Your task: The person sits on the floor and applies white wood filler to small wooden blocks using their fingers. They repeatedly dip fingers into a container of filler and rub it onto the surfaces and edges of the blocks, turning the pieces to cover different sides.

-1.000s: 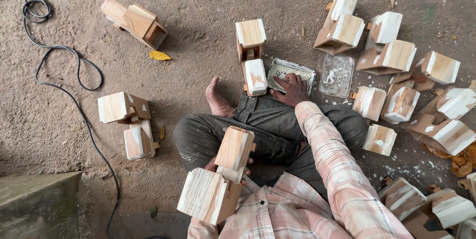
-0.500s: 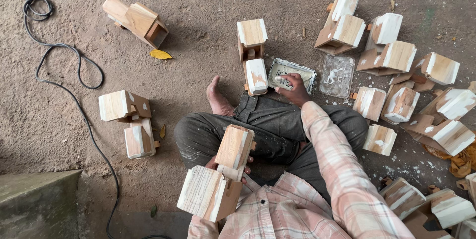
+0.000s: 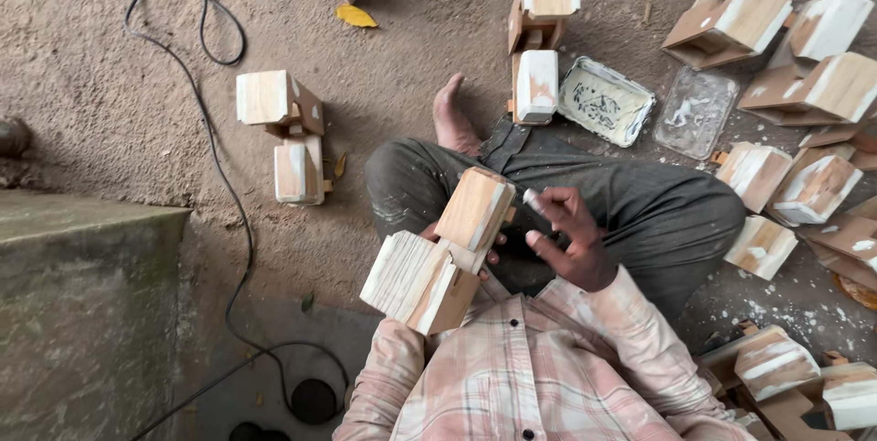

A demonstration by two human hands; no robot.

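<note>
- The dirt floor point(image 3: 137, 30) carries everything; a person sits on it cross-legged, 1 bare foot point(image 3: 453, 119) showing.
- 1 grey concrete slab point(image 3: 82, 313) lies at the lower left.
- 1 black cable point(image 3: 212, 130) runs down the floor in loops beside the slab.
- A pile of wooden pieces point(image 3: 804, 85) with white smears fills the right side, at least 10 of them, some overlapping so the exact count cannot be told.
- 1 wooden piece point(image 3: 438, 254), made of 2 joined blocks, sits over the lap near the chest. The left hand point(image 3: 489, 254) is mostly hidden behind it; only fingertips show at its edge, closed on the wood.
- 2 more wooden pieces point(image 3: 288, 135) lie touching each other on the floor to the left.
- 2 wooden pieces point(image 3: 541, 39) lie just ahead of the foot, 1 above the other.
- 1 shallow tray point(image 3: 605, 101) of white paste rests just beside them, and 1 clear plastic lid point(image 3: 694, 112) lies next to it.
- The right hand point(image 3: 568, 238) hovers just beside the held piece, fingers pinched on a small white-tipped thing point(image 3: 530, 199) too small to identify.
- 1 yellow leaf point(image 3: 354, 16) lies near the top.
</note>
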